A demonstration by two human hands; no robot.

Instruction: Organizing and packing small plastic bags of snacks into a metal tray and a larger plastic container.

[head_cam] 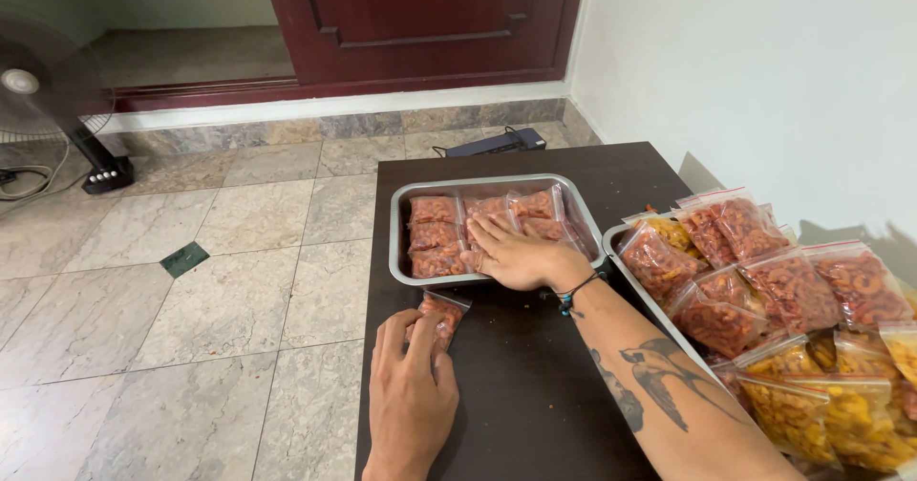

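A dark wooden counter (535, 385) stands against a white wall, over a floor of pale marble tiles (191, 280), with a red-brown door (420, 22) at the far end of the room.

I see my left hand (411, 385) lying flat at the counter's near left edge, fingers stretched forward and pressing on a small clear zip bag of reddish snacks (441, 315). The hand is open rather than clenched; the fingertips cover the bag's lower half, and the bag lies on the counter just in front of the tray.

My right hand (516, 252) is also spread open, palm down, resting on the bags (435, 235) packed inside a rectangular metal tray (399, 242). It presses on them and grips nothing. A dark beaded band sits at the wrist, and a bird tattoo shows on the forearm. The tray holds rows of the same reddish bags laid flat, side by side.

To the right, touching the tray's corner, a second metal tray (621, 252) carries a loose heap of filled bags (764, 280), reddish ones toward the back and yellow-orange ones (821, 414) nearer me.

Farther off, a dark flat box (497, 143) with a cable lies on the floor behind the counter, and a black standing fan (48, 89) is at the far left.
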